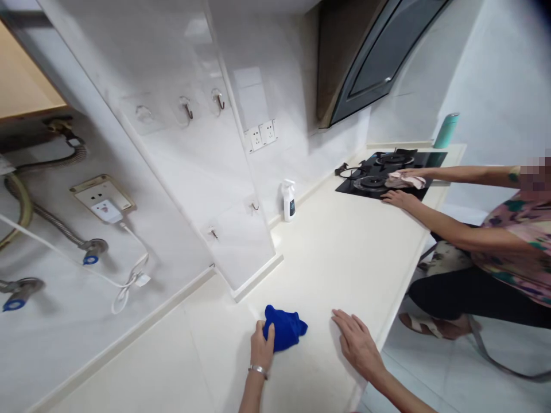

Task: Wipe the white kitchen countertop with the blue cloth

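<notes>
A blue cloth (284, 330) lies bunched on the cream countertop (344, 246), with my left hand (262, 346) closed on its left side. The thumb rests over the cloth; the other fingers are partly hidden. A bracelet circles the left wrist. My right hand (355, 343) rests flat near the counter's front edge, fingers stretched out, holding nothing. A gap of bare counter lies between it and the cloth.
A white spray bottle (288, 201) stands against the wall. At right, a co-worker's hand presses a pale cloth (404, 180) on the black gas hob (374, 166), below a range hood (379, 63). A green bottle (446, 131) stands behind. Pipes and a charger cable (125, 284) hang at left.
</notes>
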Demonstrator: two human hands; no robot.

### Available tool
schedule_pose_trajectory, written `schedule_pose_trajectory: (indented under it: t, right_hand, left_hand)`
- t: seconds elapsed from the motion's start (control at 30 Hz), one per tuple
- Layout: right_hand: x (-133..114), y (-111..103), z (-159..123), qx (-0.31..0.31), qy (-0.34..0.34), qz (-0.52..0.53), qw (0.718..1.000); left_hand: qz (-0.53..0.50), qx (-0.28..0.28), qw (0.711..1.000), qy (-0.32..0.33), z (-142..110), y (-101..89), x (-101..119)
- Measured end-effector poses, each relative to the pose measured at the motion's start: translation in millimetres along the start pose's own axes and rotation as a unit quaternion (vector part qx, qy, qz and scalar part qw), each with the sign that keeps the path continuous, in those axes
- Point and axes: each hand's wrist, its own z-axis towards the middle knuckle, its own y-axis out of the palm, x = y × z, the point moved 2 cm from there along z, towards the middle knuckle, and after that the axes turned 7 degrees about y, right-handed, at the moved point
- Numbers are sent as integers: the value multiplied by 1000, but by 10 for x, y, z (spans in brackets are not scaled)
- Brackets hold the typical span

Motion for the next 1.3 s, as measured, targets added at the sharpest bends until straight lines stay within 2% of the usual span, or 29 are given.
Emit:
schedule_pose_trajectory:
  t: [0.17, 0.27, 0.37, 0.47, 0.57, 0.67, 0.77, 0.87, 1.03, 1.17, 1.3]
  right_hand:
    - [12, 11, -8, 6, 1, 13, 1000]
    - [26, 28, -21, 8, -4, 15, 1000]
    - [30, 34, -24, 9, -7, 11, 1000]
    - [17, 9, -11, 7, -7, 6, 1000]
    - [-4, -34, 6, 1, -5, 9, 1000]
    - [-12, -57, 12, -8, 0, 11, 1000]
    - [-9, -44, 4, -7, -3, 7, 1000]
    - [-4, -14, 2, 2, -10, 1, 1000]
    - [-9, -30, 24, 11, -10, -2, 1000]
    - [-6, -50, 12, 4, -13, -1, 1000]
    - [13, -33, -17, 4, -13, 5, 1000]
  left_hand:
    - [-38, -6, 999, 24, -47, -213, 263]
    - [-39, -1, 999, 19, 16, -352, 338]
    - [-14, -40, 999, 10, 126, -510, 238]
    - [49, -86, 995, -9, 185, -694, -1]
    - [108, -88, 990, -24, 102, -804, -187]
    - [119, -102, 988, -9, -146, -717, -222]
    - [112, -132, 983, 55, -470, -504, -221]
    - [130, -113, 980, 96, -674, -359, -324]
    - [158, -79, 974, 143, -667, -371, -429]
    - [181, -94, 959, 196, -628, -426, -310]
    - [185, -100, 960, 182, -533, -493, -176]
